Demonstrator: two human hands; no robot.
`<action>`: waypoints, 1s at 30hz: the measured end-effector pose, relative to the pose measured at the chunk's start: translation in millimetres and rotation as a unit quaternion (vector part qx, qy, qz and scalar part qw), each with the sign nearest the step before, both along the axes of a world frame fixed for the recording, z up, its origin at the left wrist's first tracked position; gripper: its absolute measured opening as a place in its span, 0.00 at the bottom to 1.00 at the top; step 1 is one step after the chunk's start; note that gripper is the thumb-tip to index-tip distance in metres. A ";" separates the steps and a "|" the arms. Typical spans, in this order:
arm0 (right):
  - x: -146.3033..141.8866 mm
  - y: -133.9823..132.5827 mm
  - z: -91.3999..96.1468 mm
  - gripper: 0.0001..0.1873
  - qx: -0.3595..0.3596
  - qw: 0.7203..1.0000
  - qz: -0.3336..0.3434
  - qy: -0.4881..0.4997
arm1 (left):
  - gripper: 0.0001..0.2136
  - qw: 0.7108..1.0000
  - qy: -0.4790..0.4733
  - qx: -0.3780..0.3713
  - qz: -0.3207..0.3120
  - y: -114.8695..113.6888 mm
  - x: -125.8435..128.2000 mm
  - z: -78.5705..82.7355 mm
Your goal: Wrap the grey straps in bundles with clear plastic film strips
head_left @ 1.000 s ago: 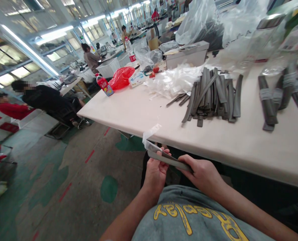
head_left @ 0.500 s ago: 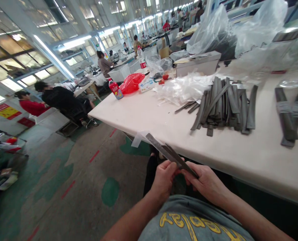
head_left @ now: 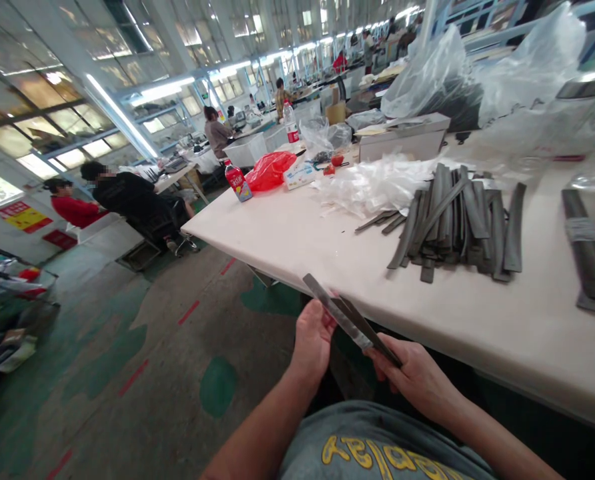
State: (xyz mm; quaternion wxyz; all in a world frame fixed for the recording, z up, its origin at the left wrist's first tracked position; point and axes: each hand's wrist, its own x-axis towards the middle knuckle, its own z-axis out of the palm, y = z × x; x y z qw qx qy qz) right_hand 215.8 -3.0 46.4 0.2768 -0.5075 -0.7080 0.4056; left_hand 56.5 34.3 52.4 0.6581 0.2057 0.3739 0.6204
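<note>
Here, a worker's left hand (head_left: 313,337) and right hand (head_left: 412,380) grip a dark grey strip (head_left: 350,321) above the lap, clear of the white worktop (head_left: 277,233), with a loose pile of matching strips (head_left: 457,227) within reach.

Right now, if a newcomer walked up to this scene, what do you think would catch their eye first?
A large pile of dark grey strips lies on the white table, right of centre. Just below it, at the table's near edge, the left hand and right hand hold dark strips. Farther along the table, a red plastic bag stands out.
</note>
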 end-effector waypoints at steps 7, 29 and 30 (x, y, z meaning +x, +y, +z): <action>2.9 3.7 -5.8 0.22 -0.005 1.000 -0.022 0.002 | 0.13 0.998 0.024 -0.045 -0.037 -6.7 10.7 -10.9; 69.7 7.1 -4.5 0.24 -0.024 0.984 -0.164 0.067 | 0.16 0.981 0.118 -0.025 -0.151 5.9 43.5 -12.3; 92.3 10.8 0.2 0.25 -0.020 0.976 -0.208 0.059 | 0.16 0.977 0.145 -0.009 -0.157 16.0 41.3 -9.3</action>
